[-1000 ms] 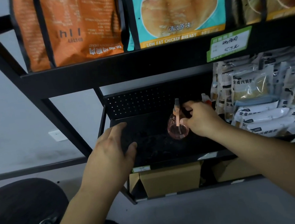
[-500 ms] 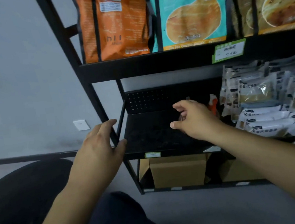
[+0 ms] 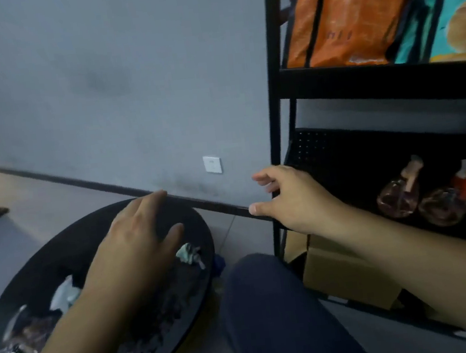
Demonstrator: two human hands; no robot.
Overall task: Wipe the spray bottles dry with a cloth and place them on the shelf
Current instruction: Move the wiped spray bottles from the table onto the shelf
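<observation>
Two round pinkish spray bottles stand on the black lower shelf (image 3: 341, 169) at the right: one with a pale pink nozzle (image 3: 399, 195) and one with an orange-red nozzle (image 3: 447, 204). My right hand (image 3: 289, 199) hovers empty in front of the shelf's left post, fingers spread, clear of both bottles. Over a round black tray (image 3: 69, 253) at the lower left, my left hand (image 3: 137, 242) is held flat with straight fingers. A pale crumpled cloth (image 3: 189, 253) lies on the tray beside that hand. Something shiny (image 3: 16, 346) at the tray's near left is too blurred to identify.
Orange (image 3: 344, 15) and teal (image 3: 451, 12) food bags fill the upper shelf. Cardboard boxes (image 3: 345, 276) sit under the lower shelf. My knee in dark trousers (image 3: 273, 311) is between tray and rack. A grey wall with a white socket (image 3: 212, 164) is behind.
My right hand let go of the pink bottle on the shelf and drew back leftward. The view swung left, bringing the tray in, and my left hand moved from the shelf edge over it.
</observation>
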